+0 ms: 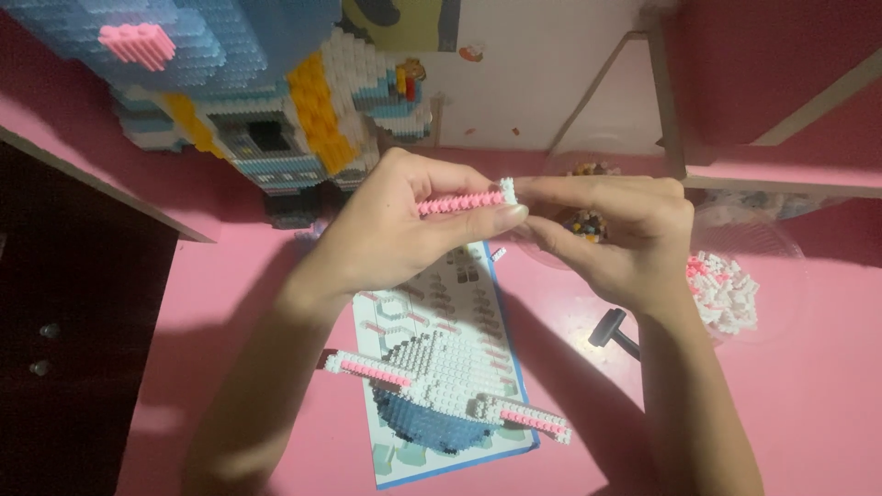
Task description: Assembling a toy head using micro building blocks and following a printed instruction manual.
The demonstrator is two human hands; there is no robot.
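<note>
Pink desk (808,404) under everything. Left hand (390,230) pinching pink brick strip (459,201) between thumb and fingers, holding it mid-air above instruction sheet (478,276) and half-built white-and-blue model (446,386). Right hand (625,234) closing fingertips on white brick (508,190) at strip's end. You're pressing sideways: likely risk is strip snapping apart or brick slipping, dropping toward dish of loose bricks (726,294).
</note>
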